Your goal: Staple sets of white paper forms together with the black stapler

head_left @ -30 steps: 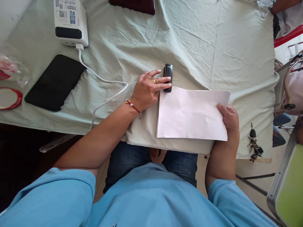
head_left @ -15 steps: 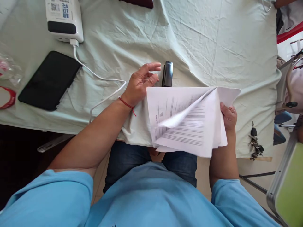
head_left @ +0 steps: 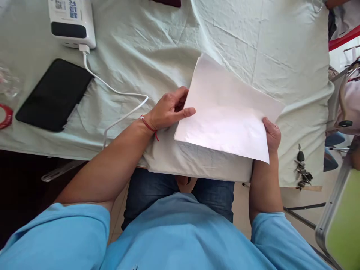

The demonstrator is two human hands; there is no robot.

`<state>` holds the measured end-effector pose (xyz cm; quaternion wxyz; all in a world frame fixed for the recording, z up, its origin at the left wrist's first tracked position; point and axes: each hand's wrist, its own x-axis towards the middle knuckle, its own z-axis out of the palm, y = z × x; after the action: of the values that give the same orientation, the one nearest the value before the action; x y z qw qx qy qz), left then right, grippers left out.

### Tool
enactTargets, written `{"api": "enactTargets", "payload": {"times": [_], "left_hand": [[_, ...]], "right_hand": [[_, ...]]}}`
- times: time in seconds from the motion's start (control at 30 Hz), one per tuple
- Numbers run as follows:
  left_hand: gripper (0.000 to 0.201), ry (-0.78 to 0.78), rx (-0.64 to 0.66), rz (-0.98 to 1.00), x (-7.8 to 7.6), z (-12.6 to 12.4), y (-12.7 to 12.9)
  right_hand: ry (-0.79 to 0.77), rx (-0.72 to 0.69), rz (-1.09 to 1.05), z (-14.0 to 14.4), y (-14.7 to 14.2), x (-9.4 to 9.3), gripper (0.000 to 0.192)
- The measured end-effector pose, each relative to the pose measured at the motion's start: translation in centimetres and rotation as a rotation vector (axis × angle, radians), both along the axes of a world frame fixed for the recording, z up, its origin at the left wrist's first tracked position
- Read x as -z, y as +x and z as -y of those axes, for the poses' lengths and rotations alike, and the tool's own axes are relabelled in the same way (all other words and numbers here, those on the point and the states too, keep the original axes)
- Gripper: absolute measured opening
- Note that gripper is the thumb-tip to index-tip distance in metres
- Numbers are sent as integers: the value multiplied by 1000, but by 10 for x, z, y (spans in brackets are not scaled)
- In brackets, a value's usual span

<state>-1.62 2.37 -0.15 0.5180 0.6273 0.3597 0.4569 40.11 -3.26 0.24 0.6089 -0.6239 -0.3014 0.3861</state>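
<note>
A stack of white paper sheets (head_left: pixel 227 108) is held tilted over the front part of the cloth-covered table, a blank side facing up. My right hand (head_left: pixel 272 135) grips its right edge, thumb on top and fingers hidden beneath. At the left edge, my left hand (head_left: pixel 171 108) has its thumb over the top sheet and its fingers curled behind the edge. A red string bracelet (head_left: pixel 149 125) circles my left wrist. The black stapler seen earlier is hidden now, behind the paper.
On the left lie a black tablet-like device (head_left: pixel 54 95) and a white power bank (head_left: pixel 71 22) with a white cable (head_left: pixel 126 93) plugged in. A red tape roll (head_left: pixel 6 116) is at the far left. Keys (head_left: pixel 302 168) rest near the right front corner of the light green tablecloth (head_left: pixel 298 82).
The papers have gone from printed, fanned-out pages to a blank side facing up, turned and shifted farther onto the table. My left hand has moved down and closed on their left edge.
</note>
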Motion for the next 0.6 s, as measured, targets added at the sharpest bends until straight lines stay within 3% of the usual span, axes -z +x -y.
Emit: {"api": "enactTargets", "payload": {"times": [0.13,0.43,0.6], "left_hand": [[60,-53,36,-15,2,-4,-3],[91,3,5,-61,2,-8,-8],[64,-69,-17,76,6,-10,-5]], "right_hand": [[0,17,-2,0,-4,-1,40],[61,11,74,0,-12,3,60],[77,12,54,-1,-6,6,59]]}}
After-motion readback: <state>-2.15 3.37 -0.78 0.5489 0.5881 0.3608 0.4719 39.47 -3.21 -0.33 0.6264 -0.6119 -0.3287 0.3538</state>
